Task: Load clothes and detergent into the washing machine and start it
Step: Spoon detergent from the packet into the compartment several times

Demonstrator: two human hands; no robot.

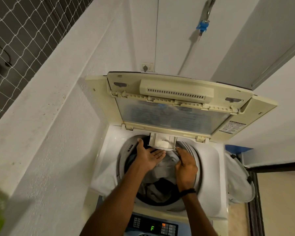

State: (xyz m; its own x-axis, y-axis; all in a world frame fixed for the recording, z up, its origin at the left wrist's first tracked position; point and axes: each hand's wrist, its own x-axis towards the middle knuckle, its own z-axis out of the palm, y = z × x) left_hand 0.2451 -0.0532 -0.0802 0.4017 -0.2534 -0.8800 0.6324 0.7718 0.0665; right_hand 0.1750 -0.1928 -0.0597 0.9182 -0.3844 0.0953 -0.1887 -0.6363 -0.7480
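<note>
The detergent drawer (162, 141) sticks out from the back rim of the washing machine (109, 150), over the far edge of the tub. Its slide axis runs from the person straight toward the hinge of the raised lid (174, 116). A pale heap lies inside it, probably powder.

Both hands sit just in front of the drawer. The left hand (148, 155) is palm up, its grip apart, with straight fingers reaching to the drawer's front lip. The right hand (186, 165) shows its back, with a fingertip at the drawer's right front corner. I cannot tell whether its grip is clamped on the lip or merely touching it.

The clothes (162, 169) are heaped in the tub directly below the hands. The likely next move is a short push away from the body to seat the drawer. Both hands are equally near, and nothing blocks the path. The lid stands close above, so the hands have to pull back low and toward the control panel (153, 227), which shows an F.
</note>
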